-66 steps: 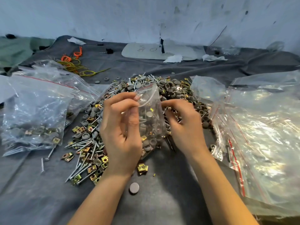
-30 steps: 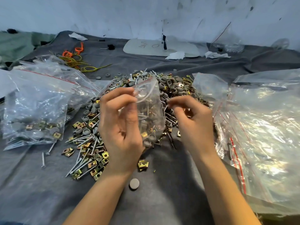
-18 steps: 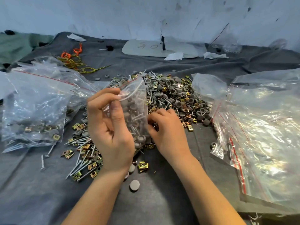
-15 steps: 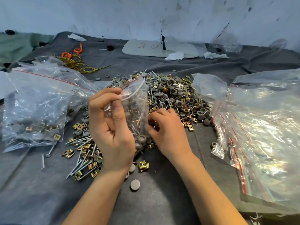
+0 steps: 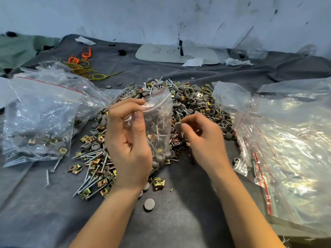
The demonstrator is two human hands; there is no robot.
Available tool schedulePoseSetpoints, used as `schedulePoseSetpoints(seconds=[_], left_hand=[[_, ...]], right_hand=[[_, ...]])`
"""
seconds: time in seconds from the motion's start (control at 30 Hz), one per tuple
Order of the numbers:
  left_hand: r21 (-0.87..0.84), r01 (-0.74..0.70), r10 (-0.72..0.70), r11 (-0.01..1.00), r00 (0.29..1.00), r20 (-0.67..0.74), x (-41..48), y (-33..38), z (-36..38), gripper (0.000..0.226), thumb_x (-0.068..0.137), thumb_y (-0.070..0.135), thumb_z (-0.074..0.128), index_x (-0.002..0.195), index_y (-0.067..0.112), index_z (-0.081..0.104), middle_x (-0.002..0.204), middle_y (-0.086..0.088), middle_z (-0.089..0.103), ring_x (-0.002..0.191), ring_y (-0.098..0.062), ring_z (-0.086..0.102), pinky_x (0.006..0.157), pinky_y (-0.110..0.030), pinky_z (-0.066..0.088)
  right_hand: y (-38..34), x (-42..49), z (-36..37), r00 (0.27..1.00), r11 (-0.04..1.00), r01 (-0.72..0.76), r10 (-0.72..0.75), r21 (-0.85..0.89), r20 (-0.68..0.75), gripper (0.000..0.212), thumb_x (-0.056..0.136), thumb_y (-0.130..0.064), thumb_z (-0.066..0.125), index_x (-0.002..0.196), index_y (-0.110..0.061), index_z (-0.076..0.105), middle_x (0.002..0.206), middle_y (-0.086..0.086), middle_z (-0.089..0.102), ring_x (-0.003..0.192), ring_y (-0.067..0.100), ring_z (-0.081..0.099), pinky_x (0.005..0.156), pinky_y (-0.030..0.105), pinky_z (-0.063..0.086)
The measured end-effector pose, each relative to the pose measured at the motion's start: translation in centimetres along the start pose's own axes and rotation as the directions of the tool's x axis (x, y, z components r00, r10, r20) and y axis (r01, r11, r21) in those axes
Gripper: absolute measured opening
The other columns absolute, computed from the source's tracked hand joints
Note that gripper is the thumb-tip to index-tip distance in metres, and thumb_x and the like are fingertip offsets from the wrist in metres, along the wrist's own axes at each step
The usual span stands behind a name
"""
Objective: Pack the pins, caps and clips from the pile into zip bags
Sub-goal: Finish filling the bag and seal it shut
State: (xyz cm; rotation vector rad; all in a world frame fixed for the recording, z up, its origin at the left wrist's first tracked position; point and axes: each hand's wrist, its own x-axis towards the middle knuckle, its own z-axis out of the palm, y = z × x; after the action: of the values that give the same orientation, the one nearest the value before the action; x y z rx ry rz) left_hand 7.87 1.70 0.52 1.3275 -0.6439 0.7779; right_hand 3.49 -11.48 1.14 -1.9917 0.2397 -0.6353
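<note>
1. The left grip, a bare hand, is clamped on a small zip bag at the middle of the frame. Thumb and curled fingers pinch one side of its mouth, and the bag hangs upright with the mouth gaping.
2. The bag is thin, clear, crinkled film with a white zip strip. Through it show slim silvery pins, round grey caps settled at the bottom and a few brassy clips.
3. The right grip is closed on a cap, a round, matte grey disc pinched between thumb and fingertips. It sits just beside the bag's right wall; whether they touch I cannot tell.
4. The pile spreads behind and under both hands: a tangle of cup-shaped grey caps, long thin pins and folded gold clips.
5. At the left lie packed bags, wrinkled and lumpy with parts. At the right lies a glossy stack of flat bags edged with red zip lines.
6. In the lower centre a loose flat cap lies alone, with a bent gold clip near it, above.
7. The bench wears a dark grey, felt-like cloth. Orange and yellow wire loops lie upper left, and a pale board with rounded corners lies at top centre.
</note>
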Motion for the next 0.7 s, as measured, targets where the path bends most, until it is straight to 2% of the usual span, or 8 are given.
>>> schedulePoseSetpoints(seconds=[0.07, 0.17, 0.27, 0.33, 0.43, 0.53, 0.63, 0.7], left_hand=[[-0.001, 0.016, -0.015, 1.0, 0.997, 0.072, -0.2, 0.2, 0.2, 0.015, 0.1, 0.013, 0.045, 0.107, 0.023, 0.054, 0.108, -0.006, 0.057, 0.097, -0.024, 0.057, 0.082, -0.033, 0.046], [0.012, -0.083, 0.079, 0.996, 0.977, 0.197, -0.7, 0.7, 0.6, 0.01, 0.103, 0.019, 0.047, 0.103, 0.012, 0.054, 0.107, -0.014, 0.057, 0.102, -0.019, 0.058, 0.087, -0.025, 0.045], [0.034, -0.168, 0.153, 0.985, 0.952, 0.266, -1.0, 0.8, 0.8, 0.008, 0.102, 0.014, 0.047, 0.103, 0.009, 0.054, 0.108, -0.015, 0.057, 0.103, -0.023, 0.059, 0.087, -0.033, 0.048], [0.039, -0.193, 0.174, 0.981, 0.944, 0.281, -1.0, 0.7, 0.7, 0.008, 0.102, 0.013, 0.047, 0.103, 0.009, 0.054, 0.108, -0.015, 0.057, 0.102, -0.025, 0.059, 0.086, -0.035, 0.048], [0.041, -0.2, 0.181, 0.979, 0.944, 0.275, -1.1, 0.8, 0.6, 0.01, 0.103, 0.015, 0.046, 0.104, 0.009, 0.055, 0.11, -0.011, 0.056, 0.103, -0.024, 0.059, 0.086, -0.033, 0.048], [0.037, -0.18, 0.166, 0.983, 0.954, 0.249, -0.9, 0.8, 0.5, 0.012, 0.103, 0.017, 0.046, 0.103, 0.009, 0.055, 0.11, -0.011, 0.056, 0.104, -0.021, 0.059, 0.088, -0.03, 0.046], [0.025, -0.176, 0.164, 0.984, 0.955, 0.246, -0.9, 0.9, 0.5, 0.011, 0.103, 0.017, 0.045, 0.103, 0.01, 0.054, 0.111, -0.008, 0.056, 0.106, -0.018, 0.058, 0.091, -0.027, 0.043], [-0.004, -0.152, 0.148, 0.988, 0.955, 0.257, -0.8, 1.0, 0.4, 0.011, 0.103, 0.018, 0.045, 0.104, 0.011, 0.054, 0.112, -0.006, 0.055, 0.107, -0.017, 0.058, 0.092, -0.028, 0.043]], right_hand=[[-1.3, -0.2, -1.1, 0.986, 0.984, 0.105, -0.084, 0.147, -0.145, 0.016, 0.091, -0.005, 0.061, 0.09, -0.021, 0.065, 0.085, -0.007, 0.069, 0.082, 0.007, 0.065, 0.075, 0.022, 0.051], [-3.7, -0.4, -2.6, 0.872, 0.908, 0.41, -0.362, 0.085, -0.33, 0.013, 0.09, -0.007, 0.062, 0.097, -0.018, 0.063, 0.09, -0.004, 0.066, 0.085, 0.015, 0.063, 0.075, 0.029, 0.051], [-4.8, -0.3, -3.0, 0.76, 0.815, 0.546, -0.579, -0.192, -0.296, 0.006, 0.091, -0.011, 0.063, 0.096, -0.012, 0.067, 0.096, -0.002, 0.064, 0.096, 0.019, 0.06, 0.085, 0.032, 0.045], [-4.7, -0.3, -3.1, 0.748, 0.765, 0.555, -0.631, -0.326, -0.208, 0.006, 0.09, -0.011, 0.065, 0.091, -0.008, 0.071, 0.101, 0.004, 0.064, 0.102, 0.026, 0.056, 0.092, 0.026, 0.037], [-4.2, -0.2, -3.6, 0.772, 0.759, 0.567, -0.625, -0.32, -0.115, 0.011, 0.09, -0.012, 0.065, 0.095, -0.011, 0.074, 0.111, 0.007, 0.063, 0.111, 0.03, 0.052, 0.098, 0.027, 0.034], [-3.9, -0.4, -4.2, 0.842, 0.836, 0.526, -0.538, -0.155, -0.047, 0.026, 0.089, -0.004, 0.059, 0.11, -0.016, 0.07, 0.118, 0.003, 0.062, 0.117, 0.023, 0.053, 0.1, 0.03, 0.039], [-3.3, -0.4, -4.6, 0.929, 0.926, 0.357, -0.366, 0.123, 0.059, 0.037, 0.088, -0.001, 0.061, 0.119, -0.021, 0.063, 0.106, -0.004, 0.067, 0.103, 0.015, 0.063, 0.089, 0.031, 0.05], [-2.9, -0.5, -4.7, 0.96, 0.941, 0.255, -0.274, 0.221, 0.061, 0.028, 0.086, -0.005, 0.067, 0.107, -0.023, 0.067, 0.091, -0.004, 0.071, 0.088, 0.012, 0.067, 0.079, 0.026, 0.053]])
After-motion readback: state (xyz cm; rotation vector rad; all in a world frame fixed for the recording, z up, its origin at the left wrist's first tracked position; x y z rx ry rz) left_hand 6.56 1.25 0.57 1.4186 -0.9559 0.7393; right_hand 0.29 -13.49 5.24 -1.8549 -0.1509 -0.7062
